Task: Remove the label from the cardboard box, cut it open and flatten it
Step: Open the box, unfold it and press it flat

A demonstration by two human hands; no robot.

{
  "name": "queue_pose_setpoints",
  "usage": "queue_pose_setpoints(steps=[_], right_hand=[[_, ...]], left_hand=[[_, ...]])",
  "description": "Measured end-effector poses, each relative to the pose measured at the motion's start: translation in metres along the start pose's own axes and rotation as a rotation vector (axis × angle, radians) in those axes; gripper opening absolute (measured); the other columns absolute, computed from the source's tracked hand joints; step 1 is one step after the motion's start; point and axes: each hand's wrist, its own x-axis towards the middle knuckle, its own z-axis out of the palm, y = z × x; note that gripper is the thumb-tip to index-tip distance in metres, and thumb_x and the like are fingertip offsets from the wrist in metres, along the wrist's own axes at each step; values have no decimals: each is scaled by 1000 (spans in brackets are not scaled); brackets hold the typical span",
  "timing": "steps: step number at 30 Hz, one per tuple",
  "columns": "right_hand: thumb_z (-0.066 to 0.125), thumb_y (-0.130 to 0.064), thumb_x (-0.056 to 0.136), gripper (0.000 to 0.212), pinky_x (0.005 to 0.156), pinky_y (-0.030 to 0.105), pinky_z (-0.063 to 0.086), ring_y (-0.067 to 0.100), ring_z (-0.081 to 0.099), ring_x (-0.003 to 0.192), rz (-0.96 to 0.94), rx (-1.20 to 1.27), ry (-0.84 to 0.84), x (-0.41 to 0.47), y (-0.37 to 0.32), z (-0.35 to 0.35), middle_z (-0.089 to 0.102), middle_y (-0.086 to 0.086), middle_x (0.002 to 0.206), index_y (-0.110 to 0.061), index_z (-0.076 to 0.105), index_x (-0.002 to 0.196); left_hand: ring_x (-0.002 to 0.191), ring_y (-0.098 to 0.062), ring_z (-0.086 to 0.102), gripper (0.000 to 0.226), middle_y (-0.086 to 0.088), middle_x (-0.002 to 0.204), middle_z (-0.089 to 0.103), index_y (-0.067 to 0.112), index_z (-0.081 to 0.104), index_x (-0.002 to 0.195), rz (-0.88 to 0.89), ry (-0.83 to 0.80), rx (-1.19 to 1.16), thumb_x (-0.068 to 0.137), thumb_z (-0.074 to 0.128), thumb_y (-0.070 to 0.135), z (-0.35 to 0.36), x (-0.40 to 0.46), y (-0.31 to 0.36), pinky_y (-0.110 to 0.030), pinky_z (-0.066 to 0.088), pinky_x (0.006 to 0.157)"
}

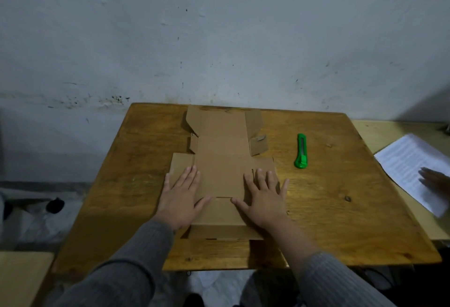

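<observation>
The brown cardboard box lies unfolded and nearly flat in the middle of the wooden table. Its far side flaps still stand up a little. My left hand presses palm-down on the box's left panel, fingers spread. My right hand presses palm-down on the right panel, fingers spread, the little finger reaching onto the table. A green utility knife rests on the table to the right of the box, apart from both hands. No label shows on the cardboard.
A printed sheet of paper lies on a paler table at the right, with another person's hand on it. A grey stained wall stands right behind the table. A pale surface sits at the lower left.
</observation>
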Motion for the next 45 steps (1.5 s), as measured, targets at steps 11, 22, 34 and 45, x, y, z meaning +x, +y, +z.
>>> queue_pose_setpoints(steps=[11, 22, 34, 45], right_hand=[[42, -21, 96, 42, 115, 44, 20, 29, 25, 141, -55, 320, 352, 70, -1, -58, 32, 10, 152, -24, 45, 138], [47, -19, 97, 44, 77, 34, 52, 26, 63, 102, 384, 897, 308, 182, 15, -64, 61, 13, 125, -27, 42, 140], [62, -3, 87, 47, 77, 42, 59, 23, 69, 82, 430, 1364, 371, 201, 30, -79, 66, -1, 112, -26, 57, 128], [56, 1, 89, 61, 86, 48, 55, 24, 65, 89, 283, 1455, 359, 154, 50, -73, 67, 14, 111, -30, 41, 140]], left_hand=[[143, -15, -21, 83, 2, 157, -22, 20, -14, 150, -94, 95, -32, 90, 20, 67, -14, 28, 4, -54, -8, 115], [146, -17, -4, 90, -2, 160, 2, 18, 10, 152, -124, 265, -160, 81, 8, 73, 22, 39, -6, -47, 3, 118], [146, -14, -7, 89, 0, 160, 0, 19, 9, 152, -115, 268, -174, 82, 12, 73, 17, 55, -6, -43, -1, 118], [147, -27, 5, 86, -13, 159, 7, 19, 8, 150, -199, 216, -25, 83, -2, 73, 13, 69, 2, -60, 4, 113]])
